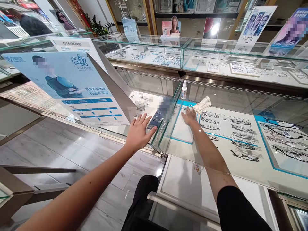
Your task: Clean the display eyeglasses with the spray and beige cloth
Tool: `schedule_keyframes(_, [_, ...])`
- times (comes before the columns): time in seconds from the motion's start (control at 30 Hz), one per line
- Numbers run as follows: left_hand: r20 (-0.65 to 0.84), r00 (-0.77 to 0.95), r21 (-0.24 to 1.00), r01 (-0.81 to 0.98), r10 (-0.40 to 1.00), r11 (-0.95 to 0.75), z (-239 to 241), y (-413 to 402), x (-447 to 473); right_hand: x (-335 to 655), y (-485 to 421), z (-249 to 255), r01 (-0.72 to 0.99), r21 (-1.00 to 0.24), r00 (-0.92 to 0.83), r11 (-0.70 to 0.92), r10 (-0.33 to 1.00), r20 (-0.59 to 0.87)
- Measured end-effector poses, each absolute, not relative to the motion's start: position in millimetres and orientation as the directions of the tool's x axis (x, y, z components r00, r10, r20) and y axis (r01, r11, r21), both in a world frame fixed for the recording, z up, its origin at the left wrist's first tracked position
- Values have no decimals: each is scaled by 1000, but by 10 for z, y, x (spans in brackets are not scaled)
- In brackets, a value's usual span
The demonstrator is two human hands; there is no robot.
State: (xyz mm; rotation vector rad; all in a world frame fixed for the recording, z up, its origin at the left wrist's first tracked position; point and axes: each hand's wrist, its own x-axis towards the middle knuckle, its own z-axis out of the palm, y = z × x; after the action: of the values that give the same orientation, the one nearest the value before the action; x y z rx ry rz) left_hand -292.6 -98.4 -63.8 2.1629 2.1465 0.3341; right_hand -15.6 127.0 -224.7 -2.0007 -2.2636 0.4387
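Observation:
My left hand (139,132) has its fingers spread over the glass counter top, beside a blue and white standing sign (72,89). Nothing is held in it. My right hand (189,116) reaches forward over a blue-edged white tray (184,128), fingers stretched out and a little apart. Its fingertips are close to a crumpled cream cloth (202,105); whether they touch it I cannot tell. A small white spray bottle (183,89) stands upright just beyond. Whether my right hand is above or below the glass is unclear.
Rows of eyeglasses (242,128) lie in the display case to the right. An open white drawer (185,189) is below my right arm. Behind runs another glass showcase (154,57) with upright signs. A wooden-framed piece of furniture (19,189) stands at lower left.

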Motion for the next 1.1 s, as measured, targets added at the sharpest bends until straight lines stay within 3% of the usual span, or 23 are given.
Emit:
schedule_keyframes(0.2, [104,5,209,978,995,-27,-636,-990,-2911,-284,741,-1971,948,-265,-172,177,984,44])
schedule_keyframes(0.33, [118,15,215,976,993,-41,-652,-987,-2916,-419,111,-1797,908,-246,-298,340,935,191])
schedule_keyframes(0.6, [294,48,282,950,955,-135,-658,-1084,-2864,-379,-1376,-1446,730,-175,-652,660,750,109])
schedule_keyframes(0.83, [451,-55,253,965,891,-69,-366,-1377,-2756,109,-2291,-1001,500,-208,-841,841,528,115])
schedule_keyframes(0.9, [519,-178,268,963,836,39,-229,-1420,-2785,264,-2361,-817,506,-175,-826,844,533,181])
schedule_keyframes(0.97, [540,-366,353,916,757,191,-111,-1434,-2842,416,-2335,-662,608,-131,-741,783,619,261])
schedule_keyframes(1.1, [420,-587,509,784,692,356,-31,-1402,-2971,679,-2118,-557,851,-94,-452,517,811,373])
